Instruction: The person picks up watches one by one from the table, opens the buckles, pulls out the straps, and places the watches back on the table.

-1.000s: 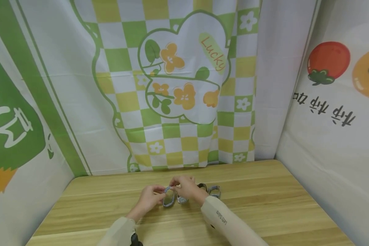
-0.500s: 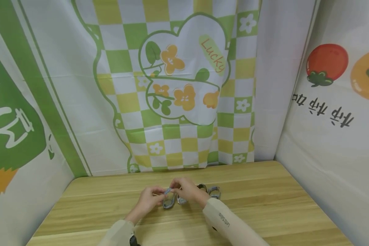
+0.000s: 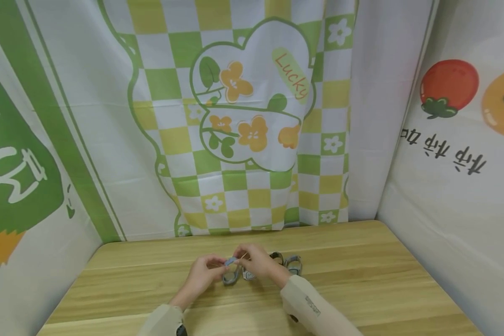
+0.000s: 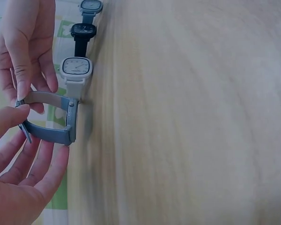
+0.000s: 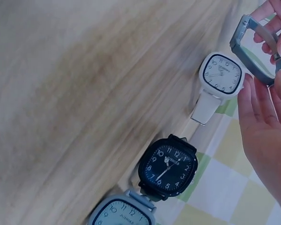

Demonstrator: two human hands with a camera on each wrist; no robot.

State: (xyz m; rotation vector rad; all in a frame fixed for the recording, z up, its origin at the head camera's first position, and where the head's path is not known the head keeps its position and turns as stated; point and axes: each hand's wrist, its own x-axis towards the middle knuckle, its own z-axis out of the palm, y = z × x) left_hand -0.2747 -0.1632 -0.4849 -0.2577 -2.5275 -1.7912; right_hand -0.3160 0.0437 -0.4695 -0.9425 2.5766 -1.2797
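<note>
A blue-grey watch (image 4: 49,134) is held up on its side, its strap bent round into a loop and its face turned away in both wrist views. My left hand (image 3: 202,274) pinches the strap by the buckle side, thumb on top and fingers beneath. Opposite it, my right hand (image 3: 258,262) pinches the strap near the same spot, its thumb and fingertips close to my left thumb. Whether the strap is fastened cannot be made out. Just beside the held watch stands a white watch (image 5: 222,74) with a square face, partly behind my right hand in the head view.
A black watch (image 5: 168,166) and a light blue-grey watch (image 5: 124,216) stand to the right of the white one, in a row. All are on a wooden table (image 3: 340,280). A green-and-yellow checked curtain (image 3: 252,196) hangs behind the table's far edge.
Both hands stay at the watch strap with small finger movements. My right hand and sleeve have shifted slightly to the right. The other watches have not moved.
</note>
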